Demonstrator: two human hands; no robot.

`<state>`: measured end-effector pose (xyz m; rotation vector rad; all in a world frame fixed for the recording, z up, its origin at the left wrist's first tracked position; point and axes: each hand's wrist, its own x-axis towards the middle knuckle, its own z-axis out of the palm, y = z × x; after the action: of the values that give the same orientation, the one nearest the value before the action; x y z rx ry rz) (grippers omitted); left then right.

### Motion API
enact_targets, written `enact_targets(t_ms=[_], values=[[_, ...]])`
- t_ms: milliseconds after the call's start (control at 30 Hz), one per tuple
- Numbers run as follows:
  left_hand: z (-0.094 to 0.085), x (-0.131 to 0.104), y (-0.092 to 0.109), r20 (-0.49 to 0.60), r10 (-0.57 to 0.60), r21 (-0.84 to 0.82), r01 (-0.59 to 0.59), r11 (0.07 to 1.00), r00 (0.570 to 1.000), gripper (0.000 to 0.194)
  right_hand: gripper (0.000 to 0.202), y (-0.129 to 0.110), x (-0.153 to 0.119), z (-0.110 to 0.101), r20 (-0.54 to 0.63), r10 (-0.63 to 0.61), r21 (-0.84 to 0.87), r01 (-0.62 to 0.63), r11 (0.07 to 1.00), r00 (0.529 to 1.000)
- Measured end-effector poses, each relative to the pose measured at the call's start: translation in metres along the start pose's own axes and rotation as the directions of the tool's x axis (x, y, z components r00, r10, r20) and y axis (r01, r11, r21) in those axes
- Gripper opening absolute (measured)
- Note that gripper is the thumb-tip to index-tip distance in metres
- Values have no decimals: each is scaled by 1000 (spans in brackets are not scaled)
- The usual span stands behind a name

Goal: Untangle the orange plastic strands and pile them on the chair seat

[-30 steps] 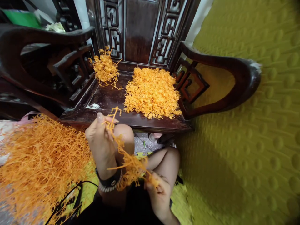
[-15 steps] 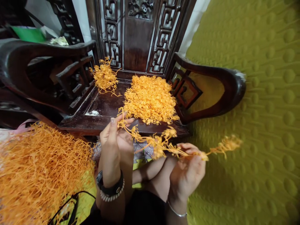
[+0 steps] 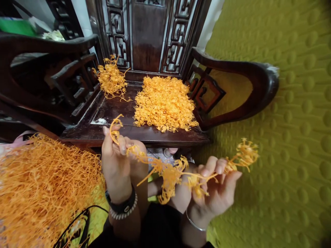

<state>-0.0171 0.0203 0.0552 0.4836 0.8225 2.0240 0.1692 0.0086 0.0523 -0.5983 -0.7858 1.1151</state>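
A tangled string of orange plastic sprigs [image 3: 169,175] stretches across my lap between both hands. My left hand [image 3: 116,167] pinches its left end, where a curled stem sticks up past the fingertips. My right hand [image 3: 216,187] has its fingers closed on the other end, and a branched tuft pokes out to the right beyond them. Behind the hands, a dense, squarish pile of orange sprigs [image 3: 165,103] lies on the dark wooden seat [image 3: 113,115]. To its left on the same seat is a smaller, looser clump of sprigs [image 3: 111,79].
A large heap of orange stems [image 3: 49,189] spreads at my left, beside a black cable [image 3: 73,224]. Curved chair armrests [image 3: 248,69] flank the seat, with a carved backrest [image 3: 148,38] behind. Padded yellow-green material [image 3: 292,137] covers the right side.
My right hand has turned and shifted slightly right along the string, its fingers now pointing up. The middle sprigs hang lower. My left hand has moved a little left, and the view has shifted.
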Motion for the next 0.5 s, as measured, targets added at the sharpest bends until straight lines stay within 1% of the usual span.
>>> enact_targets(t_ms=[67, 133, 200, 300, 367, 433, 500], values=[[-2, -2, 0, 46, -16, 202, 7, 979, 999, 25, 28, 3, 6, 3, 4, 22, -7, -22, 1000, 1000], [-2, -5, -1, 64, -12, 411, -15, 911, 998, 26, 21, 5, 14, 7, 9, 37, -29, -37, 999, 999], [-3, -8, -2, 65, 12, 539, -46, 841, 998, 26, 16, 6, 19, 11, 17, 25, -42, -25, 999, 1000], [-7, -7, -2, 53, 69, 653, -87, 753, 996, 28, 12, 5, 22, 15, 7, -72, -56, 73, 996, 997], [-11, -2, -2, 37, 153, 710, -134, 691, 988, 27, 13, 3, 22, 13, -11, -142, -87, 141, 986, 990], [-17, 2, -2, 20, 244, 757, -174, 630, 969, 31, 14, 1, 19, 9, -30, -160, -127, 155, 980, 987], [-20, 4, -1, 18, 279, 772, -191, 607, 960, 36, 16, 0, 15, 5, -48, -139, -155, 130, 979, 989]])
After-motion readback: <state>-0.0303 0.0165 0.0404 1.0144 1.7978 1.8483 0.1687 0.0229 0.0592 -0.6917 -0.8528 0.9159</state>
